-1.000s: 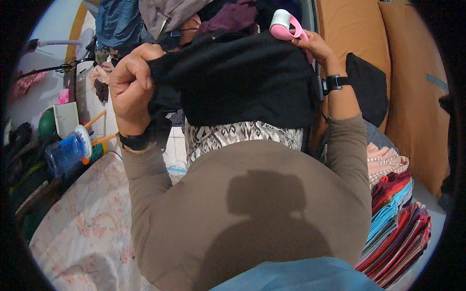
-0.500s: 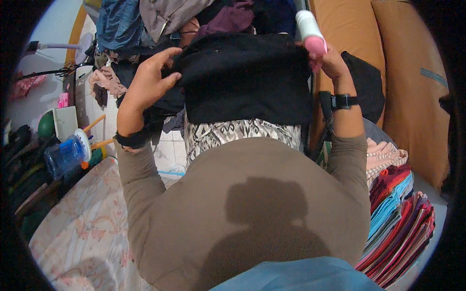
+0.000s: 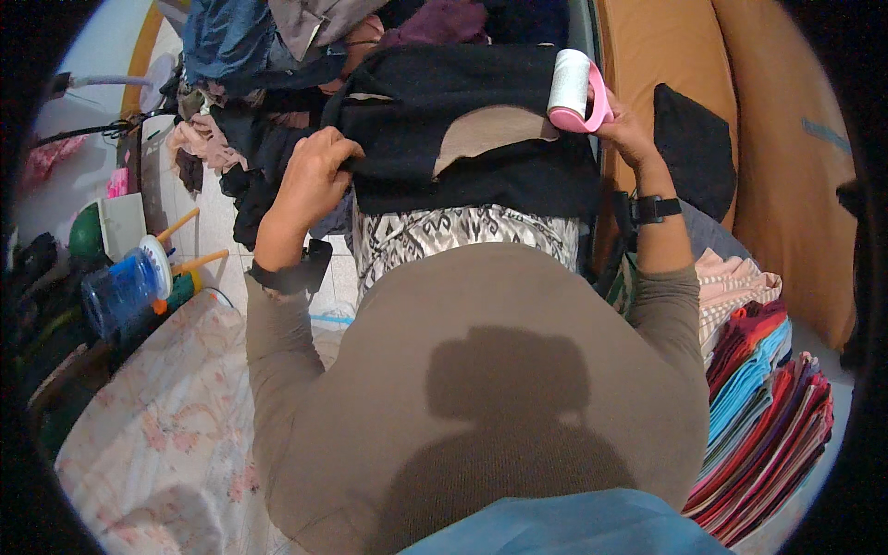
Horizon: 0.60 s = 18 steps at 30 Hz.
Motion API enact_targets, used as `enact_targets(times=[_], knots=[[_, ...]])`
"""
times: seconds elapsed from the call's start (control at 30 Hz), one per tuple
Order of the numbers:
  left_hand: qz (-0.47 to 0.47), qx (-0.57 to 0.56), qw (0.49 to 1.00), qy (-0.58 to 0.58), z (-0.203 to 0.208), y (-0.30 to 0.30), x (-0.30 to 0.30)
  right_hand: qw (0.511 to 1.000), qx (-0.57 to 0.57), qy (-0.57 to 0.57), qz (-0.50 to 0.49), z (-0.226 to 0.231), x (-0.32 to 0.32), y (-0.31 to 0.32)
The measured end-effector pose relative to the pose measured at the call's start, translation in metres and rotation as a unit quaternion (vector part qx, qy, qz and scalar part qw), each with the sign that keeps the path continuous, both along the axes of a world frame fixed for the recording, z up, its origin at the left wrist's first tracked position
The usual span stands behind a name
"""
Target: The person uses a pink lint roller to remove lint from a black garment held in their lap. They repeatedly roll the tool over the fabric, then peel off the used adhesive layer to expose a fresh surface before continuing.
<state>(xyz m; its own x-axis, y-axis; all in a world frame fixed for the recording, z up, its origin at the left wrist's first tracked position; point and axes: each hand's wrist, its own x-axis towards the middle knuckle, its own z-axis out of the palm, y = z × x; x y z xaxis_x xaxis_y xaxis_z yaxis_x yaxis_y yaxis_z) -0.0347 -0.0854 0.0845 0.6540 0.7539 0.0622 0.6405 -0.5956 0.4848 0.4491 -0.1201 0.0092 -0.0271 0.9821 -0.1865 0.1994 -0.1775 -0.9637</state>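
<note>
A black cloth garment lies spread over my lap, on top of a black-and-white patterned cloth. My left hand is closed on the garment's left edge, the fingers bunched around the fabric. A lint roller with a white roll and a pink handle is in my right hand, above the garment's right side. On the black cloth shows a curved beige patch; whether it is a lining or something seen through an opening, I cannot tell.
Heaped clothes, among them blue denim and a purple piece, lie ahead. An orange-brown cushioned seat runs along the right, near a folded cloth stack. A blue clear plastic jar is at the left.
My left hand has moved nearer and closed on the garment's edge. The lint roller has tilted and shifted slightly left and nearer. A beige patch now shows on the black cloth.
</note>
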Motion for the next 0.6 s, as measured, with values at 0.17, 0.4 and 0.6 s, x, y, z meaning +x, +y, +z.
enact_targets(times=[0.17,0.4,0.6], knots=[[0.045,-0.042,0.996,-0.064,-0.012,0.009,-0.004,0.994,-0.093,-0.007,-0.050,0.002,0.004,0.004],[0.157,-0.143,0.946,-0.246,0.020,0.125,-0.011,0.990,0.066,-0.050,-0.114,0.087,0.020,0.070],[0.234,0.155,0.898,-0.340,0.138,0.247,-0.027,0.957,0.218,-0.108,-0.156,0.207,0.057,0.084]])
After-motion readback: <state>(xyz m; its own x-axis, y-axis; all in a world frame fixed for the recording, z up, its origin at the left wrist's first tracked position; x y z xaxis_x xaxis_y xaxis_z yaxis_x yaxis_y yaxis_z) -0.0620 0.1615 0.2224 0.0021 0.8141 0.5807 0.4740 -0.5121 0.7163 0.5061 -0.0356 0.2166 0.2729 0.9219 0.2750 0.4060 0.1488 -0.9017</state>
